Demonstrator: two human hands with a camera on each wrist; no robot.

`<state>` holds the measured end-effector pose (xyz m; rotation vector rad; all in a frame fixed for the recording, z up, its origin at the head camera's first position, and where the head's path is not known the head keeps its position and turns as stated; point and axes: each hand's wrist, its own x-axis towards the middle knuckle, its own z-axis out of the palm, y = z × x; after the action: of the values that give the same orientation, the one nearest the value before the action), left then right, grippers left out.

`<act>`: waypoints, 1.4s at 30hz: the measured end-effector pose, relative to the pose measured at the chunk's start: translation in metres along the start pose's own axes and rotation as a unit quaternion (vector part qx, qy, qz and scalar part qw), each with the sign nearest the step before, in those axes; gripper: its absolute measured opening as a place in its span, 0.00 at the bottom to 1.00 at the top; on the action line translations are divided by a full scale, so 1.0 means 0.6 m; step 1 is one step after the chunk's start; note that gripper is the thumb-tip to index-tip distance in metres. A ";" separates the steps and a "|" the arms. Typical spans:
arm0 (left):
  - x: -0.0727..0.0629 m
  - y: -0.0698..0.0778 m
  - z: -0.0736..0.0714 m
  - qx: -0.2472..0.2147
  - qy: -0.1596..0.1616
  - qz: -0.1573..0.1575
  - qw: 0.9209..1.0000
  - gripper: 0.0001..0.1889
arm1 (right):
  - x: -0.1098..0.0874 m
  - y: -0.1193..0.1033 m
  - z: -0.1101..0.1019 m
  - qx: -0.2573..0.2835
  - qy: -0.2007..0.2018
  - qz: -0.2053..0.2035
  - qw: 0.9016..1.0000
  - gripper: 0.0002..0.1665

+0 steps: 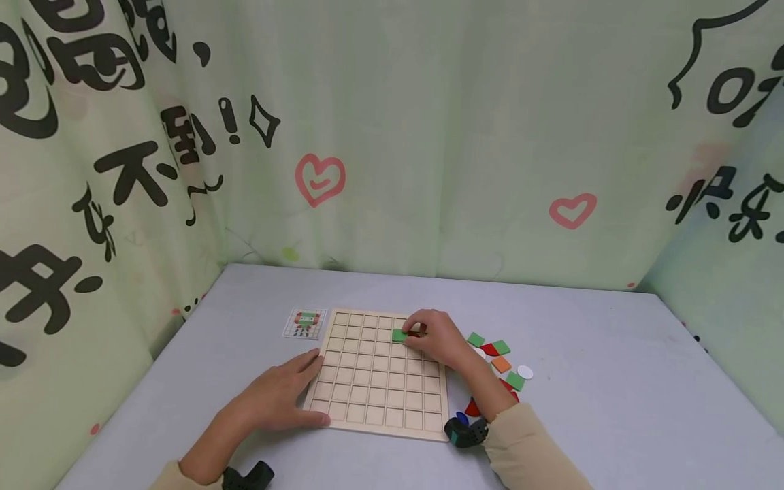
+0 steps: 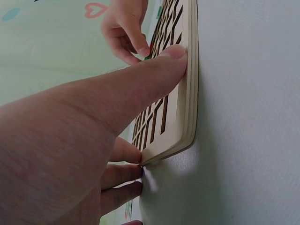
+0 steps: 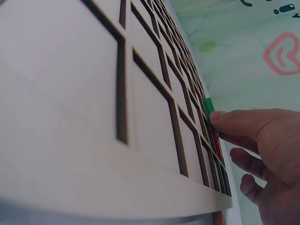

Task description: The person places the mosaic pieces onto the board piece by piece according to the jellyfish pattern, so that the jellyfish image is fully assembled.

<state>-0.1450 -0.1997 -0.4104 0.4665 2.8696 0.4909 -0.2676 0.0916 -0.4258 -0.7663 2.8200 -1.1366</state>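
Observation:
A wooden grid board [image 1: 360, 395] lies on the white table. My left hand [image 1: 278, 397] rests at its near left corner, thumb on the front rim and straight fingers against the left side, as the left wrist view shows closely. Over the far right part of the board, my right hand [image 1: 437, 338] pinches a small red tile [image 3: 216, 143], largely covered by the fingers in the head view. Just left of it a green square tile [image 1: 399, 335] sits on the grid; in the right wrist view the thumb is right at its edge.
Right of the board lie loose pieces, among them an orange tile [image 1: 501, 365], a white disc [image 1: 525, 372] and a green tile [image 1: 515, 381]; the right forearm covers some. A picture card [image 1: 305, 323] lies by the far left corner. A printed curtain [image 1: 392, 170] hangs behind the table.

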 end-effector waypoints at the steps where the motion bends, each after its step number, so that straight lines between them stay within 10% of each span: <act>1: 0.000 0.000 0.001 0.001 0.000 0.001 1.000 0.56 | 0.001 -0.001 0.001 -0.001 -0.001 0.000 1.000 0.05; 42: 0.000 -0.003 0.003 0.012 0.010 0.005 1.000 0.55 | 0.031 -0.029 0.037 -0.025 -0.008 -0.025 0.999 0.04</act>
<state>-0.1450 -0.2009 -0.4124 0.4840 2.8957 0.4673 -0.2723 0.0581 -0.4275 -0.8489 2.8432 -1.0641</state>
